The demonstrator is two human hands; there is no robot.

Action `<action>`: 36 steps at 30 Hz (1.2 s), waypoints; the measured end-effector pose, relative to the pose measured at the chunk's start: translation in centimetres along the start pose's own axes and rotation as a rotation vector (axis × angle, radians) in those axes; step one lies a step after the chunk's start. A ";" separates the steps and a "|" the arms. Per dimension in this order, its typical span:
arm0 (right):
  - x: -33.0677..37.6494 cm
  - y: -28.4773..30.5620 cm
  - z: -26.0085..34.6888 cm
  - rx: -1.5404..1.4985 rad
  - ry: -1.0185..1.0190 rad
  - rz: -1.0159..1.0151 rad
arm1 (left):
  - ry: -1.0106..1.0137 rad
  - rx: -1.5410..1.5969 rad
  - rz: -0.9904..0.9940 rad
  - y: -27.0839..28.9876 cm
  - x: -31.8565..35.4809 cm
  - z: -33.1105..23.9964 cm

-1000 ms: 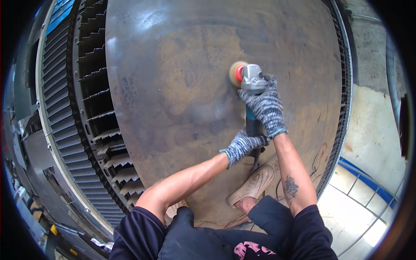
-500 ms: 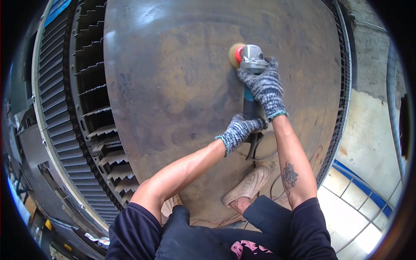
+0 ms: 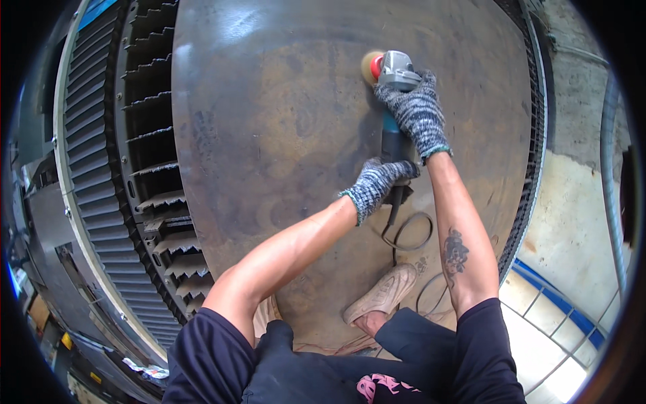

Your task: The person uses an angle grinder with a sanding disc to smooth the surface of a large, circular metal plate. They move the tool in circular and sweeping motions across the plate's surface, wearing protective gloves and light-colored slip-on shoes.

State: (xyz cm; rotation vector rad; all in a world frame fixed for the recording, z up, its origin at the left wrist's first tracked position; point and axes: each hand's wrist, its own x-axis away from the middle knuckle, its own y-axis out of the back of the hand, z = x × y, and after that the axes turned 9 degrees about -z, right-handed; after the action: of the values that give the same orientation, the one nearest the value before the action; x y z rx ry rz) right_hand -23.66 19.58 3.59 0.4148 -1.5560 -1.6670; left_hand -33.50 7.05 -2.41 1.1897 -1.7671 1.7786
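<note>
Just below centre, the cord [image 3: 395,211] is best trailed clear, while the left hand [image 3: 377,183] wraps the rear of the grinder [image 3: 391,140] and the right hand [image 3: 417,113] clasps its neck, upper centre, ideally guiding the disc [image 3: 368,67] evenly over the metal sheet [image 3: 289,135].

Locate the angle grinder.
In the head view, the angle grinder is above and right of centre over the metal sheet, the left hand gripping its rear, the right hand by its grey head.
</note>
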 end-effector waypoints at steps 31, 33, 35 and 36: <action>10.2 -2.7 14.1 0.023 0.240 0.062 | -0.209 0.448 -0.178 7.9 7.0 -3.3; 10.6 -2.5 15.0 0.008 0.254 0.150 | -0.222 0.456 -0.179 8.3 7.2 -3.4; 11.2 -2.9 14.8 0.026 0.269 0.111 | -0.210 0.446 -0.201 8.8 7.4 -3.4; 11.2 -2.9 14.7 0.038 0.257 0.093 | -0.199 0.411 -0.186 8.9 7.4 -3.3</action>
State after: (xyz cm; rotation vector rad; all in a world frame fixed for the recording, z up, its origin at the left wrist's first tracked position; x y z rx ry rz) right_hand -41.97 21.16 6.74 0.5457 -1.3964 -1.4529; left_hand -45.48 6.63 -1.97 1.6838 -1.3641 2.0262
